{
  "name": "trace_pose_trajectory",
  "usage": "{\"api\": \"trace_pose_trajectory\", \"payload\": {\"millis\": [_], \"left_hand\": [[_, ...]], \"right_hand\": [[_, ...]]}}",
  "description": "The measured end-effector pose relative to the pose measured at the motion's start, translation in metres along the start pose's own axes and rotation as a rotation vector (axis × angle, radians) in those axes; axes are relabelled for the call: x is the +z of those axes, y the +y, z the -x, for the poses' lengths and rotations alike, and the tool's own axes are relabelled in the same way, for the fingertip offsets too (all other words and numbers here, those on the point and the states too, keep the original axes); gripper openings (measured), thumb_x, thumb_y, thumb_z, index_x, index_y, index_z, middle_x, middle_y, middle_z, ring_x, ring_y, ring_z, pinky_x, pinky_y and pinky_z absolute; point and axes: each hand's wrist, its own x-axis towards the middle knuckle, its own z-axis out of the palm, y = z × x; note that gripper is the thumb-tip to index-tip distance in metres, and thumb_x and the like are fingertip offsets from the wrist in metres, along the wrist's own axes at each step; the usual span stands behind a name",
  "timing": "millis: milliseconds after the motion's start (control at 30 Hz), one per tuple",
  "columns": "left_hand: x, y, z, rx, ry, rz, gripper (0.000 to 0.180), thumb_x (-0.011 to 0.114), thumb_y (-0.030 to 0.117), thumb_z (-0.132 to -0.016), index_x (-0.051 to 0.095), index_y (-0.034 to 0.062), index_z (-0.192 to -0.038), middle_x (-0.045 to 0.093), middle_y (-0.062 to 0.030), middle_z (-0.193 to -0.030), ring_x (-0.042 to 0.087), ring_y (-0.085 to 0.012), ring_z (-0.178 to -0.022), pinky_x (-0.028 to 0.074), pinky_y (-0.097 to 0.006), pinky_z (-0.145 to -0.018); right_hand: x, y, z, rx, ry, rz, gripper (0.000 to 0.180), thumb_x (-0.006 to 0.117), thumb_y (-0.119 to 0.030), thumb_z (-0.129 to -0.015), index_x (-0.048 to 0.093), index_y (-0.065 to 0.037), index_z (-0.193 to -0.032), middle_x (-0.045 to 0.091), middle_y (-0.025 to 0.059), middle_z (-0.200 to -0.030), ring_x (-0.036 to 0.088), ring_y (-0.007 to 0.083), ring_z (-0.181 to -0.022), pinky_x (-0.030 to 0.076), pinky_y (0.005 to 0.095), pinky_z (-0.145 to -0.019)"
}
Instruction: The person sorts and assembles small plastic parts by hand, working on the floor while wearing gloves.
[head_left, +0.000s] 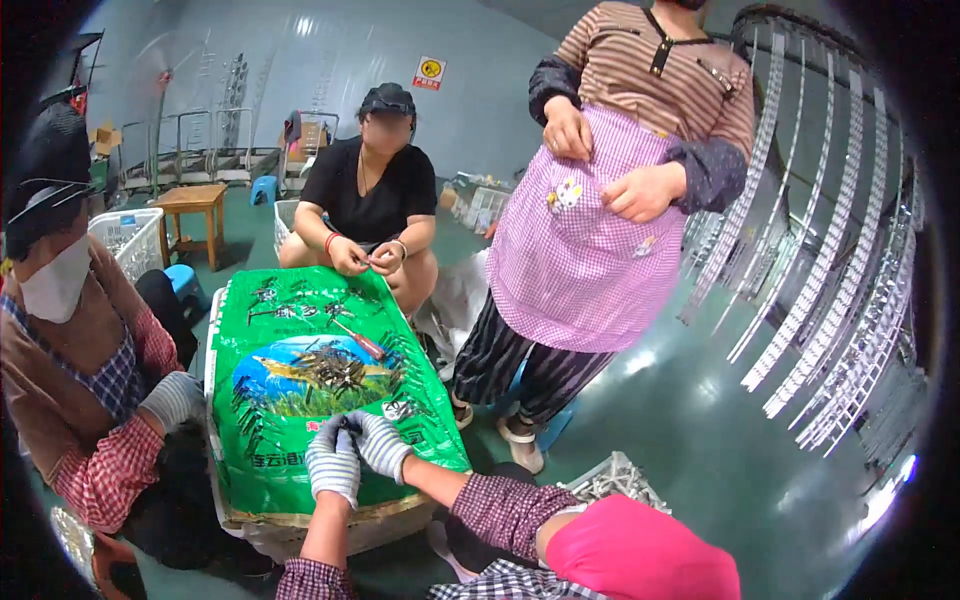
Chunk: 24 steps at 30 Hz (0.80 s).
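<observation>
My left hand (pixel 333 465) and my right hand (pixel 382 445), both in grey-and-white striped gloves, meet over the near part of a green printed sack (pixel 300 490). Their fingers are closed together on a small dark piece (pixel 350 425), mostly hidden by the gloves. Beyond them lies a heap of small dark strip-like pieces (pixel 335 370) in the middle of the sack. More such pieces are spread in rows along its left and right sides. A screwdriver with a red handle (pixel 368 347) rests just past the heap.
The sack covers a low white support. Co-workers sit at the left (pixel 90 350) and far side (pixel 375 180); a person in a pink checked apron (pixel 590 250) stands at the right. A crate of pale parts (pixel 620 480) is near my right arm. Metal strips (pixel 820 250) hang at right.
</observation>
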Motion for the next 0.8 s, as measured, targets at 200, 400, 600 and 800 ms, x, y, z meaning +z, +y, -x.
{"api": "trace_pose_trajectory", "payload": {"millis": [200,400,600,800], "left_hand": [[0.013,-0.004,0.0,0.123,0.027,0.002,0.031,0.046,0.008,-0.084,0.056,-0.0049,-0.11,0.062,-0.0185,-0.101,0.06,-0.0232,-0.092,0.045,-0.031,-0.083],[-0.013,0.004,0.019,0.142,0.073,-0.069,0.031,0.047,0.013,-0.083,0.058,-0.0029,-0.108,0.061,-0.0205,-0.104,0.06,-0.0286,-0.095,0.044,-0.034,-0.086],[-0.045,0.046,0.031,0.113,0.061,-0.008,0.033,0.05,0.018,-0.082,0.059,-0.0008,-0.107,0.06,-0.0209,-0.105,0.057,-0.0307,-0.102,0.043,-0.035,-0.089],[-0.083,0.024,0.037,0.165,0.227,0.032,0.061,0.057,0.021,-0.08,0.033,0.0029,-0.133,0.044,-0.0223,-0.127,0.047,-0.0334,-0.114,0.039,-0.036,-0.094]], "right_hand": [[-0.007,0.007,0.0,-0.014,0.061,-0.039,0.014,0.051,-0.001,-0.081,0.057,0.0,-0.093,0.063,0.0126,-0.086,0.057,0.0175,-0.078,0.046,0.0311,-0.072],[-0.006,-0.045,0.022,-0.111,0.081,0.342,0.015,0.056,-0.01,-0.078,0.061,-0.005,-0.091,0.062,0.0181,-0.089,0.06,0.0315,-0.082,0.047,0.0364,-0.073],[0.022,-0.008,0.0,0.164,0.005,-1.115,0.011,0.052,-0.008,-0.083,0.06,-0.006,-0.091,0.062,0.0076,-0.086,0.058,0.0178,-0.078,0.047,0.0328,-0.073],[0.045,-0.087,-0.029,0.003,-0.11,-0.225,0.006,0.055,-0.005,-0.085,0.059,-0.001,-0.087,0.062,0.0059,-0.077,0.057,0.0128,-0.069,0.048,0.0276,-0.068]]}}
